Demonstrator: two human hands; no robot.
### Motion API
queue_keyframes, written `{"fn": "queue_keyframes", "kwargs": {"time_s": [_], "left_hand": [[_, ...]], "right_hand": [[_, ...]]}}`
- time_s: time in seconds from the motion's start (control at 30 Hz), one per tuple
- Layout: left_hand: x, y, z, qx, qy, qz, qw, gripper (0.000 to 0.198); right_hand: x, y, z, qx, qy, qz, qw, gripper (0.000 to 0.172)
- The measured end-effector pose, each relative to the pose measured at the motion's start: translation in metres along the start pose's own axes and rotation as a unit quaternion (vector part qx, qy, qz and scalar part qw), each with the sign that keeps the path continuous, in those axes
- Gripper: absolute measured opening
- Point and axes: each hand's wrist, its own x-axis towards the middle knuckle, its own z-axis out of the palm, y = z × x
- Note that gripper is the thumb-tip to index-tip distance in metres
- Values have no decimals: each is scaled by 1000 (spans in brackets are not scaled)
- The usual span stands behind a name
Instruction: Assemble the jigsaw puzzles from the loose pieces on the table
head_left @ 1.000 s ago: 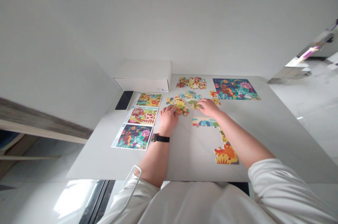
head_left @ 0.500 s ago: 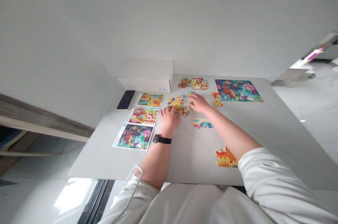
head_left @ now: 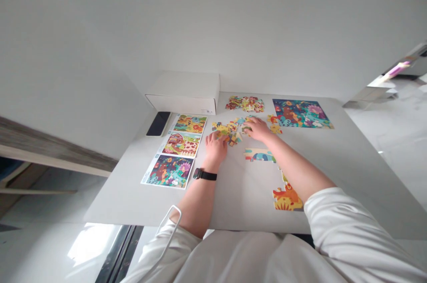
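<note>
My left hand (head_left: 216, 147), with a black watch on the wrist, rests palm down on the white table (head_left: 233, 194), its fingers spread on a scatter of loose puzzle pieces (head_left: 226, 129). My right hand (head_left: 257, 128) reaches past it with fingers laid over pieces at the far side of the same scatter; I cannot make out a piece gripped in it. A partly joined strip of puzzle (head_left: 258, 155) lies just near my right forearm, and a joined corner section (head_left: 287, 197) sits closer to me.
Three picture cards (head_left: 176, 149) lie in a column at the left, beside a black phone (head_left: 158, 123). A white box (head_left: 185, 92) stands at the back. Another heap of pieces (head_left: 245, 104) and a finished puzzle (head_left: 300, 114) lie at the far right.
My right hand moved left across the loose pieces, then a little back to the right. My left hand stayed on the pieces. The view shifted slightly.
</note>
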Motion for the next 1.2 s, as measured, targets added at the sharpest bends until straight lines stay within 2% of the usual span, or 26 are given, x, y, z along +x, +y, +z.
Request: {"fn": "queue_keyframes", "kwargs": {"time_s": [0.17,0.4,0.53,0.63,0.73,0.87,0.97,1.07,1.2], "left_hand": [[-1,2,-1,3,8,-8,1000,33],[-2,3,0,11,-13,-5,1000,40],[-1,5,-1,5,-12,7,1000,46],[1,7,-3,-10,-4,29,1000,45],[1,8,-4,-17,3,30,999,36],[1,9,-3,-16,-3,25,1000,26],[-1,9,-3,-1,-20,8,1000,32],[-2,9,-3,12,-26,-16,999,43],[-3,9,-3,9,-25,-28,999,52]], "right_hand": [[-12,14,-1,3,13,32,999,43],[-16,16,-1,1,3,49,999,47],[-12,18,0,-1,-7,25,1000,45],[-10,22,0,2,26,15,1000,49],[-10,26,0,-3,71,68,995,49],[-11,28,0,-15,55,135,989,43],[-11,25,-1,-11,38,117,992,46],[-13,17,-2,4,54,74,996,51],[-22,-7,-1,40,57,-5,998,44]]}}
